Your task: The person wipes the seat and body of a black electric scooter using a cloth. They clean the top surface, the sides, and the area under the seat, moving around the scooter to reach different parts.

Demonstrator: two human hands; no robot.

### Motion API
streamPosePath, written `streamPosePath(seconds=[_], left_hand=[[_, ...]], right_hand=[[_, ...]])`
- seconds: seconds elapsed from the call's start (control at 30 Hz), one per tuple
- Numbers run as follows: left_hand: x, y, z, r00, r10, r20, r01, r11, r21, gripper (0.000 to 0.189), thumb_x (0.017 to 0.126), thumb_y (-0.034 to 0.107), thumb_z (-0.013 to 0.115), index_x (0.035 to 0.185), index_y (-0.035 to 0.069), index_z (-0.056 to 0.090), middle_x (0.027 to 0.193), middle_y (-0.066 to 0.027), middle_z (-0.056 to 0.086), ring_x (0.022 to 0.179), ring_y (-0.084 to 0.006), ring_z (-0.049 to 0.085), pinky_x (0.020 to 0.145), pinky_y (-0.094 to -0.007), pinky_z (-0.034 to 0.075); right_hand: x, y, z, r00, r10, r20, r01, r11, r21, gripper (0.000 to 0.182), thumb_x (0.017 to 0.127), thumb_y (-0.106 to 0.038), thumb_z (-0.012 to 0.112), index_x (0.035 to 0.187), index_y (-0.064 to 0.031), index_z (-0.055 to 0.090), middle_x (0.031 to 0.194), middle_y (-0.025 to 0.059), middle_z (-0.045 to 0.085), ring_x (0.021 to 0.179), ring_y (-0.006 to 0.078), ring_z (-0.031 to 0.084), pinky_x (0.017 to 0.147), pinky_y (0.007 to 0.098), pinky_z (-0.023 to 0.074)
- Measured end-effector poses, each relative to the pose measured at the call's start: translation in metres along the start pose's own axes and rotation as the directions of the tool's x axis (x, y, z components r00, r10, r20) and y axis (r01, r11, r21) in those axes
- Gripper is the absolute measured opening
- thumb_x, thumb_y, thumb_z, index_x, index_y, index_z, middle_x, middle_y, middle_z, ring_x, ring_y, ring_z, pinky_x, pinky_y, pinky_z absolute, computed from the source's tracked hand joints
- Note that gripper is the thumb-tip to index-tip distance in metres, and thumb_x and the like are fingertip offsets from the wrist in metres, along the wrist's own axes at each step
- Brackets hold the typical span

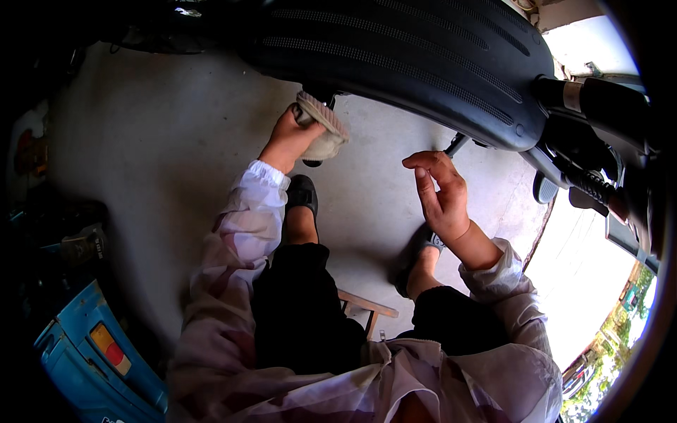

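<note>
My left hand (292, 136) grips a beige fabric shoe (327, 141), its ribbed sole turned up and to the right. The shoe is just below the edge of a long black ribbed vehicle seat or footboard (391, 58). To the right, my right hand (441, 187) is raised above the floor with thumb and forefinger bent close to each other. Whether anything thin lies between those fingertips cannot be told.
A wooden stool (367, 304) is partly visible between my legs. Lower left stands a blue vehicle body (98, 351) with a tail light. Black vehicle parts, including a coil spring (589, 187), are at the right. My feet rest on the concrete floor (354, 206).
</note>
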State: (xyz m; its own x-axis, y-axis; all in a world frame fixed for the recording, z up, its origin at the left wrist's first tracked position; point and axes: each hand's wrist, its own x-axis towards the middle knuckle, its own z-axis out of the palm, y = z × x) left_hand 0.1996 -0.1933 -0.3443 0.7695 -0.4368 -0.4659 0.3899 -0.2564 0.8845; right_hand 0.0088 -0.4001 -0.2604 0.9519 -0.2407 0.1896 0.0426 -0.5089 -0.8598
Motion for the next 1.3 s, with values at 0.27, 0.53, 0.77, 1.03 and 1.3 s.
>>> streamPosePath(seconds=[0.27,0.53,0.77,1.03,1.3], left_hand=[[-0.018,-0.036,-0.008,0.997,0.06,0.042,-0.062,0.996,0.059,0.035,0.072,0.011,0.075,0.104,0.002,0.063,0.1,-0.006,0.068,0.093,-0.0168,0.065,0.085,-0.0323,0.052],[0.026,0.011,0.021,0.959,0.24,-0.149,-0.14,0.863,0.486,0.033,0.074,0.028,0.075,0.095,0.004,0.072,0.093,-0.0061,0.073,0.086,-0.0184,0.069,0.078,-0.0316,0.053],[0.026,0.018,0.01,0.999,-0.024,0.038,0.02,0.995,0.1,0.035,0.082,0.026,0.073,0.107,0.002,0.069,0.102,-0.0065,0.07,0.091,-0.0171,0.068,0.079,-0.0321,0.054],[0.015,0.014,-0.003,0.931,-0.213,0.295,0.274,0.944,-0.186,0.039,0.089,0.028,0.067,0.121,0.007,0.06,0.119,-0.0037,0.063,0.105,-0.0169,0.062,0.091,-0.034,0.051],[-0.011,-0.037,-0.024,0.836,-0.188,0.516,0.391,0.863,-0.32,0.024,0.093,0.022,0.062,0.11,0.006,0.058,0.108,-0.0064,0.064,0.1,-0.0194,0.063,0.088,-0.0362,0.054]], right_hand=[[-0.006,0.004,0.005,0.999,0.034,0.003,-0.034,0.999,0.031,0.011,0.09,0.0,0.057,0.098,-0.0011,0.065,0.094,0.0131,0.065,0.089,0.0294,0.061,0.08,0.0357,0.049],[-0.01,-0.001,0.007,0.999,-0.016,0.049,0.016,1.0,0.003,0.01,0.09,0.001,0.058,0.097,-0.0007,0.065,0.092,0.0131,0.065,0.088,0.0302,0.061,0.079,0.0362,0.0496],[-0.019,-0.002,0.01,0.997,0.027,0.067,-0.027,1.0,-0.004,0.009,0.091,0.0,0.058,0.096,-0.0001,0.065,0.092,0.0137,0.065,0.086,0.0302,0.061,0.079,0.0357,0.0498],[-0.017,0.004,0.008,0.996,0.074,0.054,-0.074,0.997,0.006,0.01,0.092,-0.002,0.058,0.097,-0.0005,0.066,0.092,0.0137,0.065,0.087,0.0296,0.062,0.079,0.0349,0.0498],[-0.016,0.006,0.007,0.994,0.086,0.067,-0.087,0.996,0.001,0.01,0.092,-0.002,0.058,0.098,-0.001,0.066,0.093,0.0136,0.066,0.088,0.0293,0.062,0.08,0.035,0.0499]])
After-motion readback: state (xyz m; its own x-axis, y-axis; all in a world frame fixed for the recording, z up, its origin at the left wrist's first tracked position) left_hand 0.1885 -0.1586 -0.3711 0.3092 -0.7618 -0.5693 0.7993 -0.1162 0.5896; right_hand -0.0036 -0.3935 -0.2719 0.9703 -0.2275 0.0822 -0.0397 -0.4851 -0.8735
